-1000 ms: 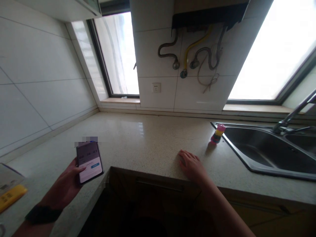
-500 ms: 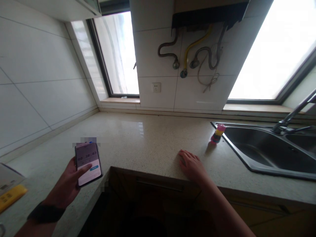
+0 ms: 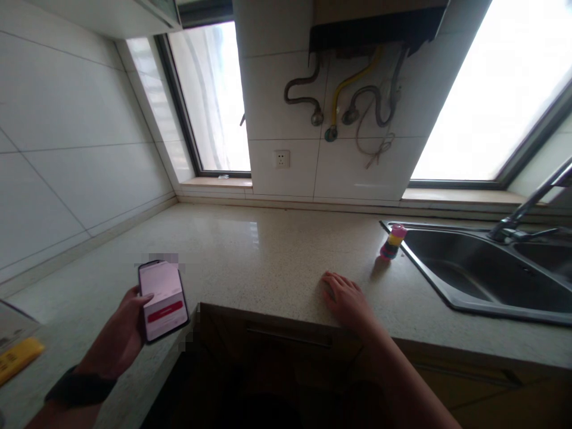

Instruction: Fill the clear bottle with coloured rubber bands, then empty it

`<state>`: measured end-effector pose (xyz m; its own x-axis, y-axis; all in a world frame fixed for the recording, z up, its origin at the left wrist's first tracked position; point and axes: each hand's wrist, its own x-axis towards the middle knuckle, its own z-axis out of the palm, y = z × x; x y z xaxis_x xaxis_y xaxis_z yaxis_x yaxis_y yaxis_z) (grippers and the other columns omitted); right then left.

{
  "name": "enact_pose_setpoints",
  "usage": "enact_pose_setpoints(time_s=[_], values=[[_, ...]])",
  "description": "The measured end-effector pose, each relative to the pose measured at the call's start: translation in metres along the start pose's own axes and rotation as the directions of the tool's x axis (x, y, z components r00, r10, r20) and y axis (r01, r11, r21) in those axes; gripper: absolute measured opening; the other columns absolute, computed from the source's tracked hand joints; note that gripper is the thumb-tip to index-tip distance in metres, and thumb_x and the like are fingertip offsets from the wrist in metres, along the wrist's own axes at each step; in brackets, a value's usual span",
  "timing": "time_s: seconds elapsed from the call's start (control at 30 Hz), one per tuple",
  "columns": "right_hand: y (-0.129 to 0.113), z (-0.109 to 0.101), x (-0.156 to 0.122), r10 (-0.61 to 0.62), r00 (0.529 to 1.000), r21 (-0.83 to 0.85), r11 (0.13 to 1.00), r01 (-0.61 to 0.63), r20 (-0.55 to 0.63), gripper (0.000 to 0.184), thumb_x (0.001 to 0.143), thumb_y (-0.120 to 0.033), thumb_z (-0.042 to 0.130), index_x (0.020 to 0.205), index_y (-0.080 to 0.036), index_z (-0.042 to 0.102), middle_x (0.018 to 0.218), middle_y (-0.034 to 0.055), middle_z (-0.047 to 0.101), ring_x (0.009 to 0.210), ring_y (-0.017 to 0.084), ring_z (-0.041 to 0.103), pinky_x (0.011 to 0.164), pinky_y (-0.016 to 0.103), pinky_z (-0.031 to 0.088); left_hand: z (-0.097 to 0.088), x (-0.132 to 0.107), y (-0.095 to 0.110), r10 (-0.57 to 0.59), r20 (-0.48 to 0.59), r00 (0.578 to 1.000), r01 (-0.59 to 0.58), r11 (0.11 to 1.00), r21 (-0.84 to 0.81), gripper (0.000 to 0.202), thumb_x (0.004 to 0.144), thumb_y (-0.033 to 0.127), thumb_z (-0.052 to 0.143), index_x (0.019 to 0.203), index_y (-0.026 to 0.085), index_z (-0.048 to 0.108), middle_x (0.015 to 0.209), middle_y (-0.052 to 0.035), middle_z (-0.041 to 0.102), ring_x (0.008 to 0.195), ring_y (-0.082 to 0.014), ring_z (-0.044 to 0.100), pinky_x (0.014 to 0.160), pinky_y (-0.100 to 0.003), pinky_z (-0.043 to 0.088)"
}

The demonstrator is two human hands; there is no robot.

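Note:
My left hand (image 3: 120, 333) grips a smartphone (image 3: 161, 299) above the left part of the speckled countertop (image 3: 268, 262); its lit screen shows a white page with a red bar. A dark band sits on that wrist. My right hand (image 3: 347, 300) lies flat on the countertop near its front edge, fingers stretched out and holding nothing. A small pink, yellow and red bottle (image 3: 391, 241) stands beyond the right hand, beside the sink.
A steel sink (image 3: 482, 268) with a tap (image 3: 525, 208) fills the right. A yellow packet (image 3: 18, 357) lies at the far left edge. Tiled walls, a wall socket (image 3: 282, 158), hoses (image 3: 348, 101) and two bright windows stand behind the counter. A dark cabinet front sits below.
The phone screen has switched from a page with a blue button to a white page with a red bar, and my left thumb has come off the screen. The right hand has stayed put.

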<state>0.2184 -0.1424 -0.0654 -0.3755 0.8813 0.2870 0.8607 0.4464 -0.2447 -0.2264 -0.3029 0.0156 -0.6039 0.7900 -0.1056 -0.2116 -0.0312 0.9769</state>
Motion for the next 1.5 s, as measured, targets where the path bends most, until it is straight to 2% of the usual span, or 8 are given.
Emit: enact_pose_setpoints(time_s=[0.23,0.43,0.6,0.7,0.93,1.17,1.33,1.5], values=[[0.002,0.002,0.0,-0.005,1.0,0.004,1.0,0.005,-0.012,0.039,0.092,-0.032,0.045,0.128,-0.023,0.057,0.143,0.0081,0.053,0.134,0.025,0.044,0.11,0.044,0.031,-0.005,0.006,0.0,-0.191,0.049,0.98,0.194,0.979,-0.057,0.024,0.09,0.026,0.051,0.11,0.018,0.062,0.088,-0.0074,0.073,0.073,-0.0255,0.072,0.069,-0.045,0.061],[0.002,0.004,0.001,-0.004,1.0,-0.015,1.0,0.004,-0.006,0.039,0.092,-0.032,0.045,0.128,-0.021,0.057,0.142,0.0092,0.054,0.133,0.025,0.045,0.109,0.044,0.032,-0.012,0.01,-0.002,-0.204,0.068,0.977,0.207,0.977,-0.043,0.022,0.089,0.034,0.056,0.108,0.024,0.061,0.082,-0.0048,0.072,0.066,-0.026,0.07,0.066,-0.05,0.06],[0.002,0.002,0.001,-0.006,1.0,-0.026,1.0,0.006,-0.005,0.039,0.093,-0.032,0.045,0.129,-0.021,0.057,0.143,0.0089,0.054,0.133,0.025,0.046,0.109,0.043,0.032,-0.008,0.004,0.0,-0.224,0.083,0.971,0.226,0.974,-0.015,0.028,0.089,0.037,0.057,0.114,0.025,0.06,0.086,-0.0063,0.072,0.068,-0.0264,0.071,0.068,-0.05,0.06],[0.001,0.001,0.001,-0.007,1.0,-0.027,1.0,0.007,-0.01,0.039,0.093,-0.032,0.045,0.128,-0.022,0.057,0.142,0.0086,0.055,0.133,0.025,0.046,0.109,0.043,0.033,-0.004,0.002,0.0,-0.224,0.058,0.973,0.223,0.975,0.022,0.029,0.089,0.037,0.057,0.115,0.024,0.06,0.085,-0.0065,0.072,0.069,-0.0266,0.072,0.069,-0.05,0.06],[0.001,0.002,0.001,-0.014,1.0,-0.025,1.0,0.014,-0.017,0.038,0.093,-0.032,0.045,0.128,-0.022,0.057,0.142,0.0088,0.054,0.133,0.025,0.046,0.109,0.043,0.033,0.001,0.001,0.0,-0.231,0.093,0.968,0.223,0.971,0.084,0.034,0.086,0.035,0.062,0.115,0.018,0.061,0.083,-0.0097,0.073,0.068,-0.0299,0.072,0.063,-0.049,0.061],[0.0,0.001,0.0,-0.012,1.0,-0.045,0.999,0.012,-0.007,0.039,0.094,-0.032,0.043,0.129,-0.021,0.056,0.144,0.0091,0.053,0.134,0.024,0.045,0.109,0.042,0.033,0.003,-0.003,0.001,-0.165,0.058,0.985,0.157,0.979,0.126,0.034,0.084,0.034,0.065,0.114,0.017,0.061,0.081,-0.0084,0.071,0.06,-0.0254,0.07,0.054,-0.04,0.06],[-0.002,0.0,0.0,-0.004,1.0,-0.041,0.999,0.004,0.0,0.039,0.093,-0.033,0.044,0.129,-0.021,0.056,0.144,0.0089,0.053,0.134,0.024,0.045,0.109,0.043,0.032,0.005,-0.003,0.001,-0.176,0.075,0.982,0.166,0.979,0.117,0.031,0.084,0.033,0.066,0.111,0.018,0.061,0.08,-0.0073,0.071,0.059,-0.0248,0.069,0.053,-0.041,0.06],[-0.001,0.0,-0.001,-0.008,1.0,-0.021,1.0,0.008,-0.009,0.039,0.093,-0.032,0.044,0.128,-0.022,0.057,0.143,0.0092,0.053,0.134,0.024,0.045,0.109,0.043,0.032,0.01,-0.005,0.001,-0.108,0.09,0.99,0.087,0.972,0.218,0.055,0.064,0.017,0.085,0.111,0.02,0.058,0.092,-0.007,0.073,0.072,-0.027,0.072,0.061,-0.042,0.063]])
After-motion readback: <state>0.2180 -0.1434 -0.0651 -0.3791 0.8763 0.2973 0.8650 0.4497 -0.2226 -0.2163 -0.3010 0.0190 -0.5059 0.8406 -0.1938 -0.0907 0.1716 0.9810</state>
